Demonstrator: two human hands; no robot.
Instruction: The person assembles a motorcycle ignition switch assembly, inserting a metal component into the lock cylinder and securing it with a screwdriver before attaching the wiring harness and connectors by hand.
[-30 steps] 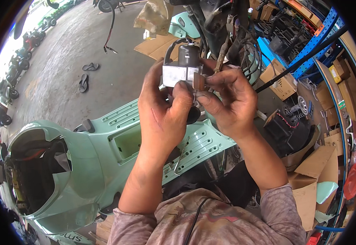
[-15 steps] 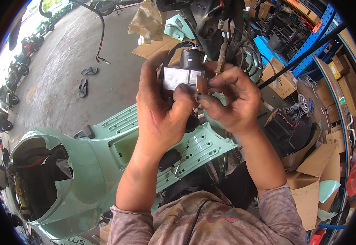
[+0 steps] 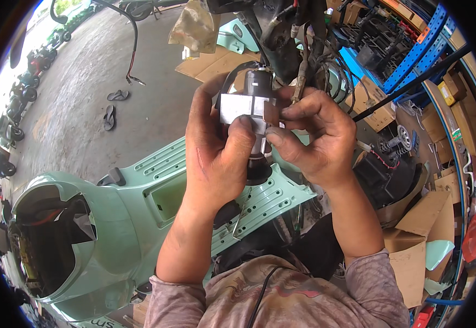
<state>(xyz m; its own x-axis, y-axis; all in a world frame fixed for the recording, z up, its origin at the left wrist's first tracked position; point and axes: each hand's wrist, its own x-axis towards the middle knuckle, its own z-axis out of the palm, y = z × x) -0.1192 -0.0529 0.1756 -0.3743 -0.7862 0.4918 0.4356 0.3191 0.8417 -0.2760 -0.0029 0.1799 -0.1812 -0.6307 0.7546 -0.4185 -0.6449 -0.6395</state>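
My left hand (image 3: 216, 147) is wrapped round a black cylindrical part with a silver block (image 3: 237, 108) across its middle, its thumb pressed on the block. A black cable loops from the top of this part, and a dark round end (image 3: 258, 170) shows below. At the block's right side, the thumb and forefinger of my right hand (image 3: 322, 134) close on the edge of a small brown flat piece (image 3: 271, 113). The other fingers of that hand are curled behind. Underneath both hands lies a mint-green scooter body panel (image 3: 194, 180) with a slotted floorboard.
Dark scooter frame parts and hanging cables (image 3: 281, 38) are just beyond my hands. Cardboard boxes (image 3: 413, 235) and a coil-spring shock absorber (image 3: 396, 139) stand to the right, beside a blue rack (image 3: 424, 44). Sandals (image 3: 109, 117) lie on the concrete floor; parked scooters line the left.
The held part has tipped, so more of its upper cylinder and its dark lower end shows. My right hand has shifted slightly right, its fingertips still at the brown piece.
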